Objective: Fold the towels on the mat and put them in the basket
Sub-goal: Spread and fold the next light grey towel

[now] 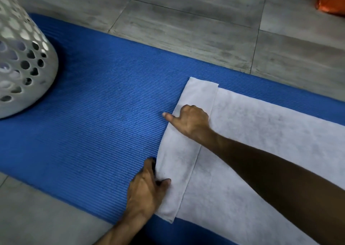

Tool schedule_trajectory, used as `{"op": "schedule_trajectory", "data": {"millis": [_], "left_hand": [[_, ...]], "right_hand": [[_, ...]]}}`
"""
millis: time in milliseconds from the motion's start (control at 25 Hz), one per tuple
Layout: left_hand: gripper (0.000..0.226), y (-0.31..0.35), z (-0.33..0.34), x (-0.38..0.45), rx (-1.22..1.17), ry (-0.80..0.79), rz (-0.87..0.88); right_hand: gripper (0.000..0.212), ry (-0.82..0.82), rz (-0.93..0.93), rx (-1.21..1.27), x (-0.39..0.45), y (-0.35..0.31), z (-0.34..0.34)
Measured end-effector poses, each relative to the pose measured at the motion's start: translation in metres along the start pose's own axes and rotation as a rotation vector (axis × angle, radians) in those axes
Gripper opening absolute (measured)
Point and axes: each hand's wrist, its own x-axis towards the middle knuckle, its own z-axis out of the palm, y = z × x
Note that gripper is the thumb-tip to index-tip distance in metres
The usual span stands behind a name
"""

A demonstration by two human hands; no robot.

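Left hand [147,187] pinches the white terry towel [261,142] fold; right hand [190,121], fingers curled, pins it against the blue ribbed mat [93,123], keeping the crease straight.

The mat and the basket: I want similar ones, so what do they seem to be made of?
The mat looks like blue foam, matte, with fine parallel ribs across its surface, much like an exercise mat. The basket looks like moulded white plastic, smooth with a slight sheen, its wall pierced by many rounded holes. Neither can be confirmed by sight alone.
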Motion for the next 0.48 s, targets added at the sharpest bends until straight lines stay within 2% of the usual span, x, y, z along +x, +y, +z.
{"op": "schedule_trajectory", "data": {"millis": [120,240,320,400,480], "left_hand": [[0.025,0.003,-0.004,0.001,-0.137,-0.005,0.002],[0.025,0.01,-0.008,-0.009,-0.155,0.003,0.017],[0.027,0.016,-0.011,-0.016,-0.103,0.013,0.074],[0.025,0.025,-0.014,-0.027,-0.049,0.03,0.18],[0.023,0.036,-0.012,-0.042,0.018,0.05,0.289]], "right_hand": [[0.046,-0.023,0.07,0.033,0.002,-0.009,-0.007],[0.029,-0.019,0.095,0.205,-0.002,-0.001,-0.008],[0.031,-0.013,0.134,0.482,-0.008,0.014,-0.006],[0.035,0.012,0.183,0.871,-0.018,0.03,-0.011],[0.029,0.034,0.214,1.108,-0.03,0.051,-0.018]]}}
